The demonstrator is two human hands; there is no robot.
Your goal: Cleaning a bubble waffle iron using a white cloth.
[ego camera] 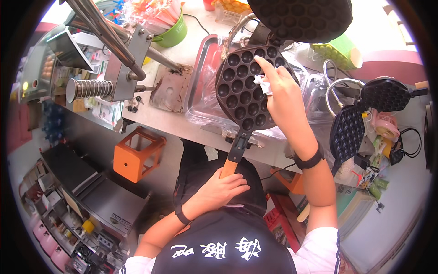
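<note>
Before me lies the lower plate of an egg-waffle iron (236,86), a dark pan with rows of round hollows. Its other plate (303,20) stands raised at the back. The wooden-ended handle (230,167) points towards my body, and my left hand (219,191) is closed around its end. My right hand (284,92) is over the right part of the lower plate. It pinches a crumpled white tissue (263,85) against the hollows, with the index finger stretched towards the far rows. Part of the plate is hidden beneath this hand.
A metal tray (202,68) wrapped in clear plastic lies under the iron. At left stands a lever press (118,65), with a green bucket (172,32) of wrapped straws behind it. A second opened waffle iron (348,132) is at right. An orange stool (131,162) stands below the counter.
</note>
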